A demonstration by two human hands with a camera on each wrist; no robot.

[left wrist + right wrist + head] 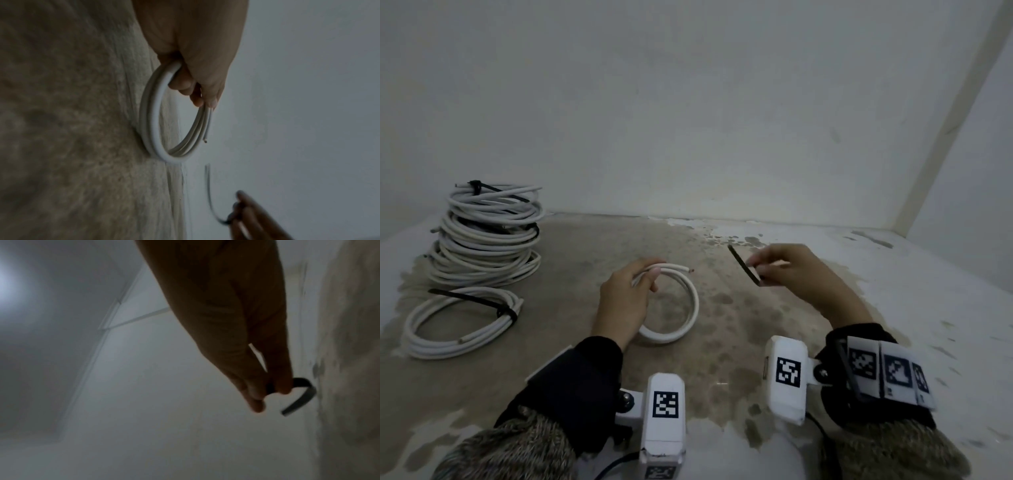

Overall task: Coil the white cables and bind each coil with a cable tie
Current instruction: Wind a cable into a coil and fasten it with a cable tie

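Note:
A small coil of white cable (681, 318) stands tilted on the floor in the middle of the head view. My left hand (631, 291) grips its upper side, fingers curled round the strands; the cut end (690, 270) pokes out to the right. In the left wrist view the coil (154, 123) hangs from my curled fingers (185, 84). My right hand (784, 270) is raised to the right of the coil and pinches a black cable tie (743, 264) by one end. The tie (368, 394) curves away from my fingertips (257, 394) in the right wrist view.
A stack of tied white coils (486, 236) stands at the back left by the wall. Another tied coil (458, 322) lies flat in front of it. The stained floor (739, 325) runs to a white wall (688, 120) behind.

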